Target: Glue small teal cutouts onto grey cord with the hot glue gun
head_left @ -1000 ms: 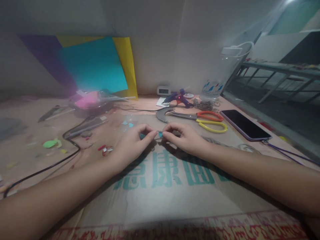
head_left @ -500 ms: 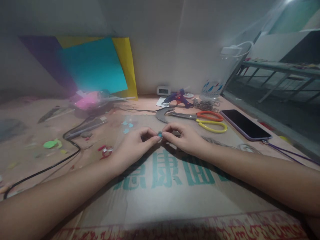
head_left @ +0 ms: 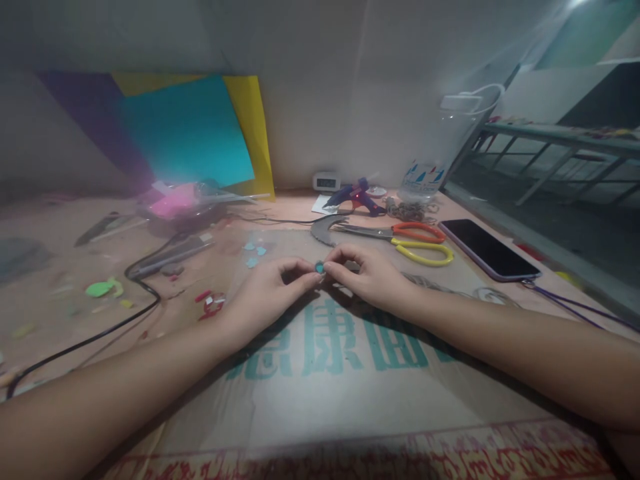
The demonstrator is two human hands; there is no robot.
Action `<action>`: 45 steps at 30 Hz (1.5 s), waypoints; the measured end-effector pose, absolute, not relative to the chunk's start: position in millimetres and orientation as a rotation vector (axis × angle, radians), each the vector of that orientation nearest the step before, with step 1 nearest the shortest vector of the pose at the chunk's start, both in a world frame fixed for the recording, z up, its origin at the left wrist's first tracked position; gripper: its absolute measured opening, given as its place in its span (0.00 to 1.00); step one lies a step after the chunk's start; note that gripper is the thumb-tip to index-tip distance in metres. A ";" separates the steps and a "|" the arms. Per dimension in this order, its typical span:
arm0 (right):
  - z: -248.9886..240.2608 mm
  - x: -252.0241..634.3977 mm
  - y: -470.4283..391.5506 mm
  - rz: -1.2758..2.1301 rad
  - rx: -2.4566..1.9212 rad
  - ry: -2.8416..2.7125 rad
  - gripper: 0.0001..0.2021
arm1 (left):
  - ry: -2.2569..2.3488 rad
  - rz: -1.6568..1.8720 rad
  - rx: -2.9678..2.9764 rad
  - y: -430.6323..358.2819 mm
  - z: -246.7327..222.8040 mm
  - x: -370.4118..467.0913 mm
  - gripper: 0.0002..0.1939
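Observation:
Between my fingertips is a small round teal piece [head_left: 319, 267], too small to name more exactly. My left hand [head_left: 280, 280] pinches it from the left with thumb and forefinger. From the other side, the thumb and forefinger of my right hand [head_left: 363, 275] close on its edge. Both hands are held over a cardboard sheet [head_left: 340, 407] printed with green characters. Several light-blue cut bits [head_left: 261, 251] lie just beyond my left hand. Scissors [head_left: 367, 231] with one red and one yellow handle lie behind my right hand.
A blue glue gun [head_left: 357, 197] with a lit red light stands near a small digital clock [head_left: 327, 181]. To the right are a phone [head_left: 487, 249] and a clear plastic cup [head_left: 423, 177]. A black cord [head_left: 95, 337] crosses the left side. Coloured sheets [head_left: 187, 130] lean on the wall.
The teal piece has turned slightly between my fingertips, so more of its round face shows. Both hands stay in nearly the same place.

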State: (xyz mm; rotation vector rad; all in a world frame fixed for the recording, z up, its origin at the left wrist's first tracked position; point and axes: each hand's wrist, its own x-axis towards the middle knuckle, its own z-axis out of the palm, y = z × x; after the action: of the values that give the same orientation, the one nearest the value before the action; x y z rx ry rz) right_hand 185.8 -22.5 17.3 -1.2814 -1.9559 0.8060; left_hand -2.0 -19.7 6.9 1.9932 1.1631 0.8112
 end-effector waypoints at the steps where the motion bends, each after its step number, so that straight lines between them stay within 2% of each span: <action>1: 17.3 185.4 -22.8 0.817 -1.289 -1.944 0.07 | 1.162 0.814 2.008 -19.7 6.7 -2.1 0.12; 7: 16.5 186.7 -22.4 0.863 -1.273 -1.946 0.08 | 1.199 0.826 2.085 -19.5 7.4 -2.3 0.11; 12: 14.1 190.2 -20.6 0.926 -1.146 -1.921 0.12 | 1.185 0.821 2.103 -20.4 9.5 -1.3 0.10; 21: 17.0 186.4 -21.5 0.812 -1.247 -1.995 0.07 | 1.180 0.779 2.098 -21.1 8.4 -2.3 0.12; 35: 15.0 188.6 -19.1 0.959 -1.312 -1.810 0.11 | 1.178 0.798 2.109 -20.4 7.5 -2.6 0.16; 45: 16.6 187.9 -22.3 0.890 -1.313 -1.927 0.12 | 1.167 0.801 2.206 -21.9 9.3 -3.1 0.18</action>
State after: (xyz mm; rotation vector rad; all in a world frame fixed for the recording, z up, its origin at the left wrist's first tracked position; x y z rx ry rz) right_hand 187.9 -22.3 16.6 -1.3131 -1.9265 0.8903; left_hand -3.1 -21.9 9.3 2.2065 1.1674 0.8007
